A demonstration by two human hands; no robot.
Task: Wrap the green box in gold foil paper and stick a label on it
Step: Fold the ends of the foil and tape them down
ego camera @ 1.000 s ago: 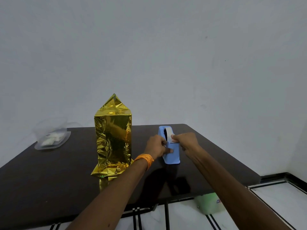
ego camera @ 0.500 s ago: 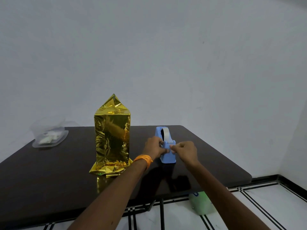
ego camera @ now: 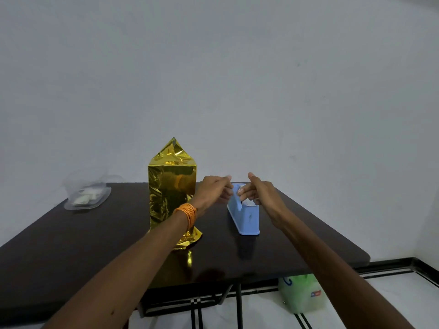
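Only one view here, the head camera, looking down over a dark table [ego camera: 71, 245].

Quick count: one gold-wrapped box [ego camera: 172, 193], one blue tape dispenser [ego camera: 247, 218], one clear plastic tub [ego camera: 86, 197], two hands. The box stands upright near the middle of the table. The foil is pinched into a peak on top and splayed out loose and crinkly at the bottom, and none of the green shows through. The tape dispenser sits just to the right of the box, not touching it. The tub is off at the far left corner, well apart, with some small white pieces inside that I can't really make out.

Both hands hover just above the dispenser, close together but not touching each other. The left hand [ego camera: 213, 191], with a stack of orange bangles [ego camera: 187, 213] on its wrist, has thumb and fingertips drawn together. The right hand [ego camera: 257, 192] has one finger sticking up and the rest curled in. Honestly I can't tell whether either is pinching anything.

Under the table's right edge, one green bag [ego camera: 300, 295] sits on the tiled floor [ego camera: 392, 293].
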